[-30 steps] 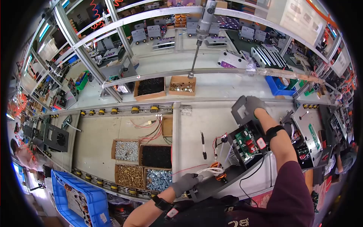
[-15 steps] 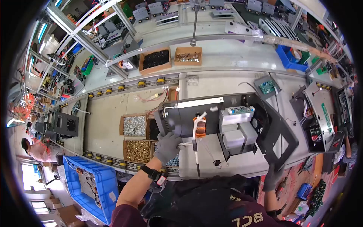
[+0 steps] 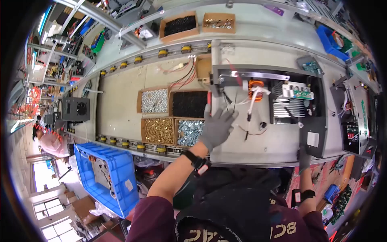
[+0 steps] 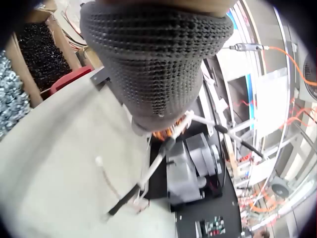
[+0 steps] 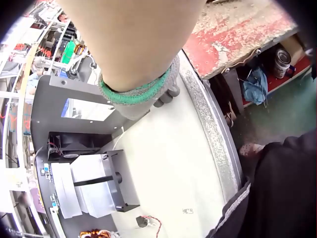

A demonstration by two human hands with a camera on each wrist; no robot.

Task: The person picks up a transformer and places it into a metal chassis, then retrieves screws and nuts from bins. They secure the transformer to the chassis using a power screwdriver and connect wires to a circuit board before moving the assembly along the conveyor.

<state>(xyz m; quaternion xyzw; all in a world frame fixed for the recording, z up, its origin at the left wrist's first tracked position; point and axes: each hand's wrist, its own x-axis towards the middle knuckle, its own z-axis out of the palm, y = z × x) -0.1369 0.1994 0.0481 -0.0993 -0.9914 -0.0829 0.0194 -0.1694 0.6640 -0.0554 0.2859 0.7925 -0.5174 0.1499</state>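
Note:
A black metal casing [image 3: 318, 128] lies across the worktable, with an orange coil [image 3: 255, 84] and a finned heat sink [image 3: 287, 109] in it. Off its left end, my gloved left hand [image 3: 217, 127] is spread above the tabletop, holding nothing visible; its fingertips are hidden in the left wrist view. A red object [image 3: 209, 98] is beside those fingers. My right hand [image 3: 304, 158] grips the casing's near corner; curled fingers [image 5: 167, 97] show past the panel [image 5: 49, 106], though their contact is partly hidden.
Cardboard trays of silver [image 3: 154, 101], black [image 3: 189, 104], brass [image 3: 159, 131] and bluish [image 3: 190, 132] small parts stand left of the casing. A blue crate [image 3: 127, 169] is at the lower left. Another opened unit [image 3: 356, 117] stands at the right.
The casing has turned and settled flatter, its near panel swinging leftward. My left hand has let go of its left end and spread its fingers. The head view has tilted downward.

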